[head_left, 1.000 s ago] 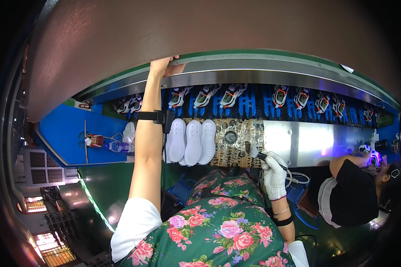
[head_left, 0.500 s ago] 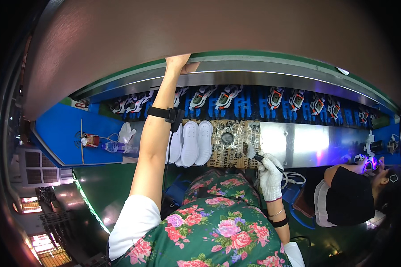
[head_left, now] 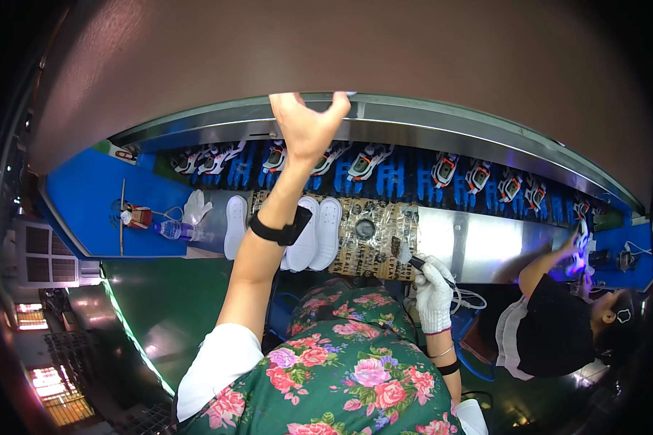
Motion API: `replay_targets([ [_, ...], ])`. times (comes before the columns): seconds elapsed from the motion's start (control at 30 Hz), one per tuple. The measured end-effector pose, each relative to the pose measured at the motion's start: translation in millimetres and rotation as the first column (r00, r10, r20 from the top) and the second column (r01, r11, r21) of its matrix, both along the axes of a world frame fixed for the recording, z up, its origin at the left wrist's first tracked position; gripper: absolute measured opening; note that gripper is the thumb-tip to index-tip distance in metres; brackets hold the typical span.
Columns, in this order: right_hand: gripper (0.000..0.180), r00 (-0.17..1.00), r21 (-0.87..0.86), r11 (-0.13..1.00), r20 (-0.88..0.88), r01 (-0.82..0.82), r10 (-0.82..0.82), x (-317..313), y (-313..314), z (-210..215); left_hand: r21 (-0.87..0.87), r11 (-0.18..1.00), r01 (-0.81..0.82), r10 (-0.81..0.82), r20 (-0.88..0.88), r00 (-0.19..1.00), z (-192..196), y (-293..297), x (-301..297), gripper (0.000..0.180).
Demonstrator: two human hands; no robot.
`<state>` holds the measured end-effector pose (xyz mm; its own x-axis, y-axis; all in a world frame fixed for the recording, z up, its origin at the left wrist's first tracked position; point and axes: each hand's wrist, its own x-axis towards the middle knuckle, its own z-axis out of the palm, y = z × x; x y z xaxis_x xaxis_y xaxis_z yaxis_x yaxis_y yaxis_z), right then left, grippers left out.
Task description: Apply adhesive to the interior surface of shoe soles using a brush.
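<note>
Bare, my left hand (head_left: 306, 130) reaches up to the metal ledge, its thumb spread wide. The brown panel hides its fingertips, and a small white edge shows by the thumb; whether the hand holds it I cannot tell. A white knit glove covers my right hand (head_left: 434, 293), closed round the dark handle of a brush (head_left: 405, 254). The brush head lies over the taped brown board (head_left: 377, 257), near its round dark opening (head_left: 366, 229). White shoe soles (head_left: 328, 233) lie left of the board, partly behind my left forearm; another sole (head_left: 236, 228) lies apart at their left.
Beyond the bench, shoes (head_left: 370, 163) stand on a row of blue racks. The brown panel (head_left: 355, 43) overhangs the ledge. At the left are a bottle (head_left: 173, 230) and a white glove (head_left: 196, 208). A co-worker (head_left: 548, 322) sits at the right beside the metal bench top (head_left: 479, 239).
My left hand has come back from under the panel, showing its back and thumb. My right hand has shifted slightly, turning the brush head up over the board.
</note>
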<state>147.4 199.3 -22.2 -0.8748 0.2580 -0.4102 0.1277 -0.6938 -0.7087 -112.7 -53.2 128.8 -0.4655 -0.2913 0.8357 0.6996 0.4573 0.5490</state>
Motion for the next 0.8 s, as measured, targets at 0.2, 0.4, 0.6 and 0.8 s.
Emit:
replay_targets([
  [0.2, 0.024, 0.998, 0.045, 0.997, 0.024, -0.065, 0.064, -0.4, -1.0, -2.1, 0.047, 0.999, 0.018, -0.025, 0.155, 0.988, -15.3, 13.7, 27.3, 0.079],
  [0.4, 0.023, 0.999, -0.041, 0.999, -0.018, -0.031, 0.031, 1.4, -2.7, -4.6, -0.370, 0.899, -0.233, 0.373, 0.371, 0.850, -41.8, 9.6, 22.5, 0.115],
  [0.6, 0.024, 1.000, -0.011, 1.000, 0.005, -0.023, 0.023, 2.8, -3.8, -1.0, -0.348, 0.905, -0.243, 0.370, 0.365, 0.854, -52.3, 13.5, 10.8, 0.116],
  [0.8, 0.024, 0.999, 0.009, 0.999, -0.003, -0.033, 0.033, 3.7, -3.7, 0.7, -0.240, 0.943, -0.231, 0.314, 0.407, 0.858, -48.5, 21.9, 10.4, 0.109],
])
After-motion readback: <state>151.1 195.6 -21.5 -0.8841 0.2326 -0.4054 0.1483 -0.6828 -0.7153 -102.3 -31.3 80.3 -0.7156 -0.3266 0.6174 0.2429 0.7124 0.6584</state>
